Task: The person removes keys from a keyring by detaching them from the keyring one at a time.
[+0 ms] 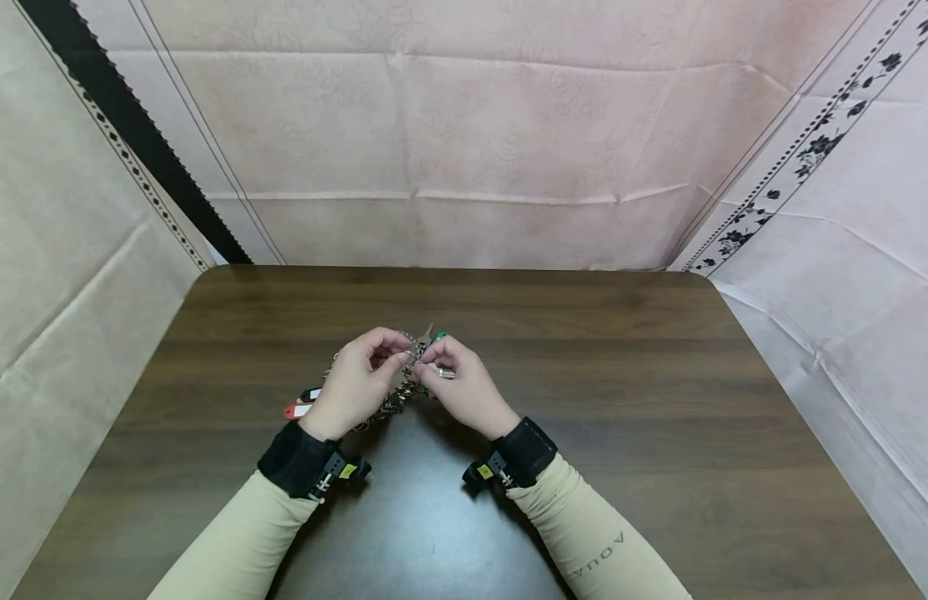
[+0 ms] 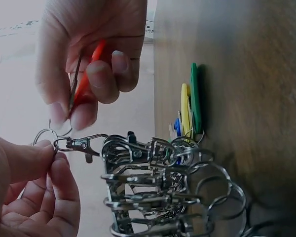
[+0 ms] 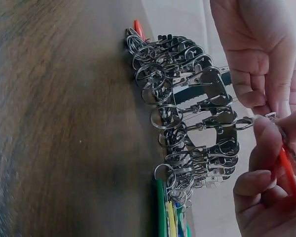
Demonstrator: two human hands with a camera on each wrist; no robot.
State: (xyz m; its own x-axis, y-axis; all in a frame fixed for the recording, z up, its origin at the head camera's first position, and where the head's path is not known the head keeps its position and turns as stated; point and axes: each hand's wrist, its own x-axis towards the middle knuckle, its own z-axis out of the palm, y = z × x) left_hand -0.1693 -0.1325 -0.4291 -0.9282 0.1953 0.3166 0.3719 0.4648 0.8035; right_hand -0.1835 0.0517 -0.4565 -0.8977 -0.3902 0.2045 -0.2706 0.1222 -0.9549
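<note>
A bunch of metal swivel clasps and split rings (image 2: 138,180) hangs from a dark curved metal holder (image 3: 226,132) between the two hands. My left hand (image 1: 358,379) pinches a key ring (image 2: 42,134) between thumb and forefinger, beside the end of one clasp (image 2: 79,143). From the other side, my right hand (image 1: 467,387) touches that ring with its fingertips. It holds a thin metal piece (image 2: 75,81), likely a key seen edge-on, and a red key tag (image 3: 288,170) under its fingers. The exact grip on the ring is partly hidden.
Green (image 2: 196,98) and yellow (image 2: 185,111) key tags hang from the bunch's right side. By the left wrist in the head view are a red tag (image 1: 294,412) and a black tag (image 1: 309,395). The wooden table (image 1: 621,400) lies beneath; pale cloth (image 1: 509,133) hangs behind.
</note>
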